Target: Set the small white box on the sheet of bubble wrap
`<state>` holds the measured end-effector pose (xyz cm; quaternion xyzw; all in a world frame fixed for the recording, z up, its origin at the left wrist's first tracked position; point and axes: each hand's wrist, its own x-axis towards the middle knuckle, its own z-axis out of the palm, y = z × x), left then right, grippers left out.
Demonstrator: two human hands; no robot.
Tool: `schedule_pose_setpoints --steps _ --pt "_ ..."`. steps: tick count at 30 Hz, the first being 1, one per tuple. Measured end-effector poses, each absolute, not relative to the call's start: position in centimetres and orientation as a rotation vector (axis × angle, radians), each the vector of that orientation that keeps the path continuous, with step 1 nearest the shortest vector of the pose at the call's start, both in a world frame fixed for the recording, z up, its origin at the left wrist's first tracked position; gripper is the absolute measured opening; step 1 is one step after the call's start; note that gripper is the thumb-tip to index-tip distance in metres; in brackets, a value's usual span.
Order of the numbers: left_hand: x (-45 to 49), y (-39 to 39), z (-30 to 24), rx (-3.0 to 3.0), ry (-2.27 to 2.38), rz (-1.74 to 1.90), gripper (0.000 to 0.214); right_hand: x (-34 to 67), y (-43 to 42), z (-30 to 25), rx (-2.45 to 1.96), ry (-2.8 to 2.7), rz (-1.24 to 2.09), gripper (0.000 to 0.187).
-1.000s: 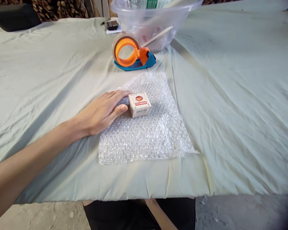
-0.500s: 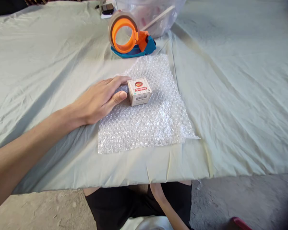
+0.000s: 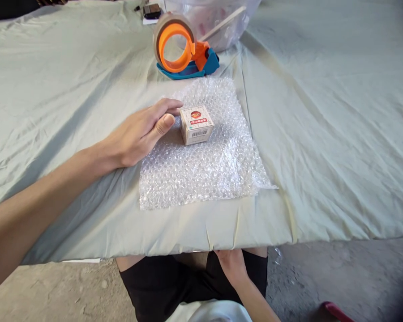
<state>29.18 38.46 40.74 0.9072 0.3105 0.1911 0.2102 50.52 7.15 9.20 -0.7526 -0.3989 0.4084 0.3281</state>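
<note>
Left hand [image 3: 137,134] rests loosely against the small box [image 3: 196,124] on bubble wrap [image 3: 204,165] — right hand [image 3: 233,264], half-hidden, seemingly holds nothing.

Bright, soft daylight fills the scene, coming from the upper right, so shadows fall toward the lower left. The left hand [image 3: 137,134] and forearm cast a broad grey shadow across the green cloth [image 3: 322,112]. The bubble wrap [image 3: 204,170] sparkles with small glints; the clear basin [image 3: 221,22] shows mild glare. Focus is sharp at the centre. The right edge and lower right corner darken and blur, with straight lines bowing slightly outward.
</note>
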Motion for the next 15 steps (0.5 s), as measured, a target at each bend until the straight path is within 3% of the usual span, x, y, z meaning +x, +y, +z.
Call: schedule_pose_setpoints --steps 6,15 --pt "29.2 38.3 41.0 2.591 0.860 0.496 0.080 48.4 3.3 5.9 -1.945 -1.206 0.963 0.028" --pt "28.8 39.6 40.1 2.781 0.832 0.471 0.085 45.7 1.9 1.2 -1.877 -1.505 0.668 0.050"
